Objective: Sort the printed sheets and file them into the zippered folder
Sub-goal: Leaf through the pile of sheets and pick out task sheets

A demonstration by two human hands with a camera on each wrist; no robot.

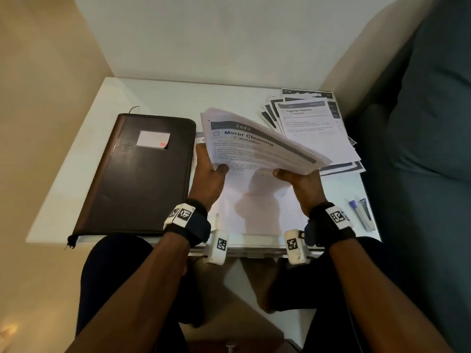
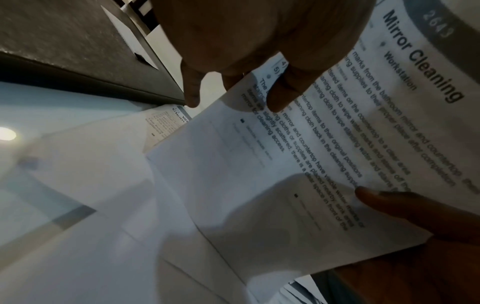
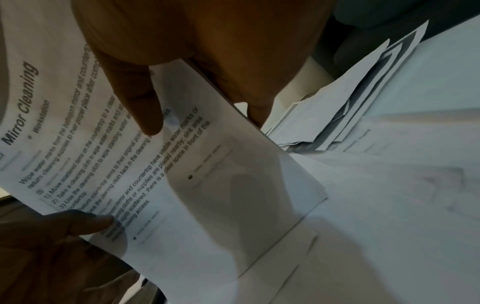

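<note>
Both hands hold a thick stack of printed sheets [image 1: 257, 146] lifted above the table; its top page reads "Mirror Cleaning" [image 2: 389, 107] [image 3: 85, 144]. My left hand [image 1: 211, 171] grips the stack's near left edge, thumb on top. My right hand [image 1: 293, 177] grips the near right edge, thumb on top and fingers beneath. The dark brown zippered folder [image 1: 137, 174] lies closed at the table's left, and its edge [image 2: 78, 61] shows in the left wrist view. More white sheets [image 1: 254, 210] lie flat under the hands.
A fanned pile of printed sheets [image 1: 313, 123] [image 3: 350, 98], topped by "Organize Napkins", lies at the back right of the white table [image 1: 158, 95]. A pen and a stapler [image 1: 362, 212] sit near the right edge. A teal sofa [image 1: 428, 123] stands to the right.
</note>
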